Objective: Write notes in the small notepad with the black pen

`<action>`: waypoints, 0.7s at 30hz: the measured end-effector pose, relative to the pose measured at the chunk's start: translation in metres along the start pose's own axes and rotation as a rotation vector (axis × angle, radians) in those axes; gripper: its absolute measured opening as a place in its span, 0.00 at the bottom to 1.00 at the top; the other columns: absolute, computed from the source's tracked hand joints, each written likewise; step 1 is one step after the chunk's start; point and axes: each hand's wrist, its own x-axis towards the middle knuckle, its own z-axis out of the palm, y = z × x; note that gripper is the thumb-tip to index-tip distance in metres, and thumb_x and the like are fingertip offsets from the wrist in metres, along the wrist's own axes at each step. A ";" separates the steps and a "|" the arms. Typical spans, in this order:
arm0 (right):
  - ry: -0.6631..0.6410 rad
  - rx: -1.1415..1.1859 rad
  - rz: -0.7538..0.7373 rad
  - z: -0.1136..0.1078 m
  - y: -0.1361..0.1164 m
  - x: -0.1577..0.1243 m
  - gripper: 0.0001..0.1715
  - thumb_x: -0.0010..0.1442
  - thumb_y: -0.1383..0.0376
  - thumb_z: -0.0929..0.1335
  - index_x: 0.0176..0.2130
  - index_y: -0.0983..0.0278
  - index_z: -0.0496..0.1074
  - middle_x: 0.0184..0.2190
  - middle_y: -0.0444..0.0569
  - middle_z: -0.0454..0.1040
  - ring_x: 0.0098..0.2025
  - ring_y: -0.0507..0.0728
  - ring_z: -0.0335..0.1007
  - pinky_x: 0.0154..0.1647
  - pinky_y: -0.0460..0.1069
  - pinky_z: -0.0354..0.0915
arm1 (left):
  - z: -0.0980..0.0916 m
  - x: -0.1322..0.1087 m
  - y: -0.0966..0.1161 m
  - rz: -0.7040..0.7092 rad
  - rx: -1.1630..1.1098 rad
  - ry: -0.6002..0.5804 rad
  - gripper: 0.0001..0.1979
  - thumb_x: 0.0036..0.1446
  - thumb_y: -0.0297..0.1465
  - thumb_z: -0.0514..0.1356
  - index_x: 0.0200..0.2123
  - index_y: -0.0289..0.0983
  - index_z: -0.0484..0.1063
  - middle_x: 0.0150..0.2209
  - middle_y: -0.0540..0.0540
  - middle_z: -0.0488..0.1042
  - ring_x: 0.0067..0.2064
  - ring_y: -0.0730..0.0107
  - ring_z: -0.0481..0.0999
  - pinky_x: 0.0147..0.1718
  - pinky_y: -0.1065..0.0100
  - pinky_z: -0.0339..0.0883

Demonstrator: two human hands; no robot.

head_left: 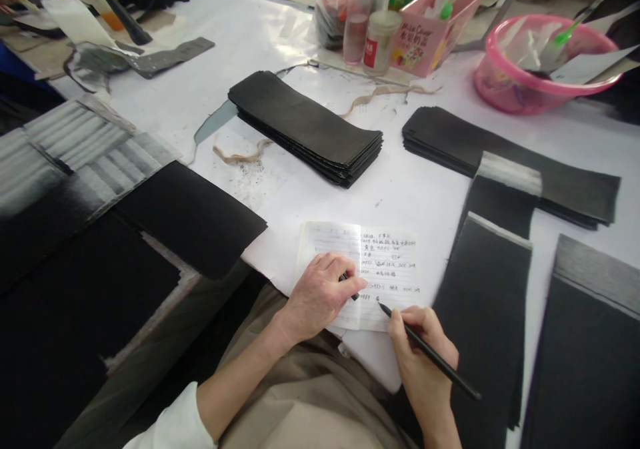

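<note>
At the left edge of the white work surface [280, 212] lie flat black panels with ragged grey edging [200, 222]. Nearer its middle sits a stack of long black leather-like strips [305, 119]. At the near edge, the left hand [310, 299] rests across an open notebook of ruled white paper [387, 262], fingers curled, thumb and forefinger about a short black cylinder [355, 296], probably the pen's cap. The notebook lies flat just inside that edge. At its lower right corner the right hand [425, 372] has its fingers closed in a writing grip on a slim black pen [435, 356]; tip contact with the paper cannot be confirmed. A round pink plastic basin [530, 99] stands toward the far right corner.

Step in hand, as judged: writing an entry on the right page. The next stroke calls for a steady page and a light rightward run along the last written line.

Notebook condition: dark handwritten characters and figures down the right page, its bottom lines bare; left page partly covered, its marks too faint to read.
</note>
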 end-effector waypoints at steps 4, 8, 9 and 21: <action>0.024 -0.012 0.034 0.001 -0.001 0.001 0.13 0.63 0.59 0.69 0.29 0.62 0.67 0.24 0.42 0.71 0.23 0.52 0.68 0.26 0.46 0.60 | 0.000 0.000 0.000 -0.003 -0.005 -0.006 0.12 0.63 0.24 0.55 0.46 0.42 0.74 0.42 0.46 0.68 0.47 0.62 0.65 0.47 0.59 0.62; 0.032 -0.038 0.003 0.001 -0.002 0.001 0.13 0.63 0.59 0.69 0.29 0.62 0.67 0.24 0.42 0.72 0.22 0.51 0.66 0.25 0.46 0.59 | 0.000 0.000 0.000 -0.001 -0.008 -0.007 0.12 0.64 0.24 0.55 0.46 0.43 0.73 0.42 0.46 0.68 0.47 0.62 0.65 0.47 0.59 0.62; 0.034 -0.037 -0.002 0.001 -0.002 0.000 0.13 0.63 0.59 0.69 0.29 0.62 0.67 0.24 0.42 0.71 0.21 0.51 0.66 0.25 0.46 0.59 | 0.000 0.000 0.000 -0.001 -0.008 -0.007 0.12 0.64 0.24 0.55 0.46 0.43 0.73 0.42 0.46 0.68 0.47 0.62 0.65 0.47 0.59 0.62; -0.001 -0.013 -0.022 0.001 0.001 0.000 0.12 0.64 0.60 0.68 0.30 0.62 0.66 0.25 0.42 0.71 0.22 0.51 0.66 0.26 0.46 0.60 | 0.000 0.000 -0.001 0.001 0.002 -0.004 0.13 0.63 0.24 0.56 0.46 0.43 0.74 0.42 0.46 0.68 0.47 0.62 0.65 0.46 0.59 0.62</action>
